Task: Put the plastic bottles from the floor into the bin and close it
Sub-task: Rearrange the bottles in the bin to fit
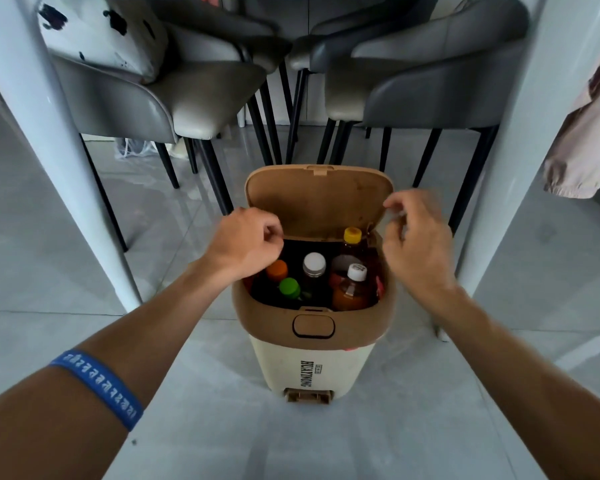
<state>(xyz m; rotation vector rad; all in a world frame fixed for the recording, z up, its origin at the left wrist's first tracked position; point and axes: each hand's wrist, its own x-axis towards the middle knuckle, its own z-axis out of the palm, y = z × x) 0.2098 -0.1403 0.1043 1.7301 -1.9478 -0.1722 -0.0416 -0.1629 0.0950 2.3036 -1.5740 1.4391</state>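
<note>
A cream bin [312, 368] with a brown rim stands on the floor in front of me, its brown lid [319, 202] raised upright at the back. Several plastic bottles stand inside: one with an orange cap [276, 270], one with a green cap [289, 287], one with a white cap [314, 264], a yellow-capped one [352, 235] and an orange drink [352, 292]. My left hand [243, 242] is curled at the lid's lower left corner. My right hand [416, 237] pinches the lid's right edge.
Grey chairs [194, 98] with black legs stand just behind the bin. White table legs [49, 150] flank it on both sides. A pink cloth [579, 150] hangs at the right. The bin's foot pedal [309, 396] faces me on the grey tile floor.
</note>
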